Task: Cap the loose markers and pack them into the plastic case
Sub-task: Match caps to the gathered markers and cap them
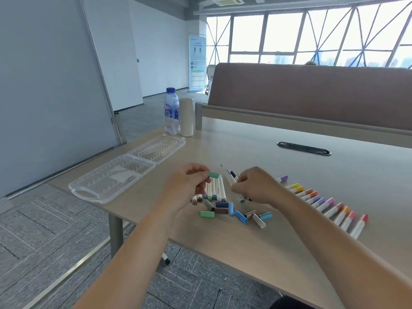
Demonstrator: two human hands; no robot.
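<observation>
My left hand point(189, 186) pinches a teal-green cap point(213, 174) between thumb and fingers, above a small row of uncapped white markers point(217, 189). My right hand point(256, 185) grips a white marker point(235, 188) whose teal tip points down toward me. Several loose caps point(231, 212) in blue, green, brown and grey lie just in front of the hands. A row of capped markers point(323, 204) runs to the right, partly hidden by my right forearm. The clear plastic case point(124, 170) lies open and empty at the left table edge.
A water bottle point(172, 110) and a white cylinder point(186, 117) stand at the back left of the desk point(334, 175). A brown divider panel point(312, 94) closes the far side. A black cable slot point(303, 148) sits at the right rear.
</observation>
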